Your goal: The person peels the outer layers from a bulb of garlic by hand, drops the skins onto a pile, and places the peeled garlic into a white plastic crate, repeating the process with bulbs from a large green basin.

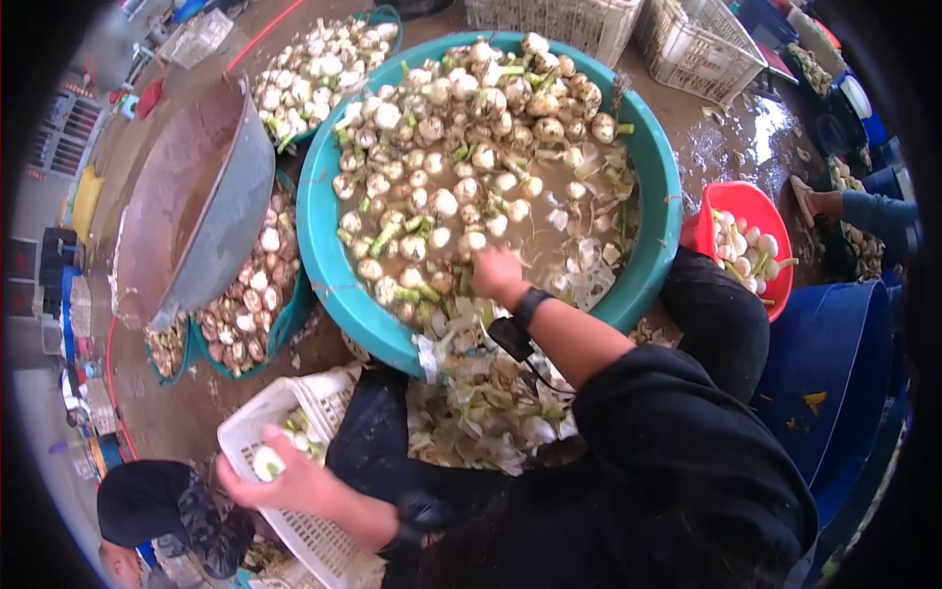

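A large round teal tub [660, 177] holds muddy water and many round whitish bulbs [444, 203] with short green stems. My right hand [498, 276] reaches over the near part of the tub, fingers bent down among the bulbs; its fingertips and anything they grip are hidden. At the lower left, my left hand [285, 479] is curled around a pale, peeled bulb [267, 463], above a white perforated crate [257, 417] with more peeled bulbs inside. Loose peelings [481, 412] lie heaped between my legs, against the tub.
At the right is a red basin [702, 231] of clean bulbs beside a blue barrel [819, 363]. Teal baskets of bulbs and a tilted grey basin [221, 211] stand left. White crates [699, 49] stand behind. Another person in a dark cap [147, 503] is at lower left.
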A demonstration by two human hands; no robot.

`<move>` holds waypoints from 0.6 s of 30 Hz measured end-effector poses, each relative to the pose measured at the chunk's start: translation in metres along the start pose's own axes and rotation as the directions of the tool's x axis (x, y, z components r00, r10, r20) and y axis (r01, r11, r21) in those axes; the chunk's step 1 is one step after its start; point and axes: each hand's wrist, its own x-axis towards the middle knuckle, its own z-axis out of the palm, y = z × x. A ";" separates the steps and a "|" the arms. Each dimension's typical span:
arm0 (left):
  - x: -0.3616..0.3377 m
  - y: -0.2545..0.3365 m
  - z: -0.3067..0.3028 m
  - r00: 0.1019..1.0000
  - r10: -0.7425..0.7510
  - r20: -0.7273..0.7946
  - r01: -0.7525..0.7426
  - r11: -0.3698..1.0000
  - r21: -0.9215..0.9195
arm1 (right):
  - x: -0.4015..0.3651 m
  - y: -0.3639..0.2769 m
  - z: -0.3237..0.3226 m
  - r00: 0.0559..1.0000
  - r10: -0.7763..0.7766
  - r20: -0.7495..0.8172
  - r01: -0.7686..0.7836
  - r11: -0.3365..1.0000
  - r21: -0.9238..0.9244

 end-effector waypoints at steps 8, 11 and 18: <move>-0.116 0.066 0.060 0.303 -0.046 0.952 0.858 0.448 -0.251 | -0.001 -0.017 -0.027 0.981 -0.170 0.093 0.164 0.984 0.066; -0.125 0.080 0.055 0.324 0.105 0.940 0.790 0.516 -0.330 | 0.009 0.009 0.048 0.970 -0.201 -0.139 0.219 0.968 0.123; -0.132 0.064 0.069 0.259 -0.004 0.966 0.867 0.442 -0.230 | -0.028 0.006 -0.006 0.989 0.127 -0.080 -0.094 0.940 0.329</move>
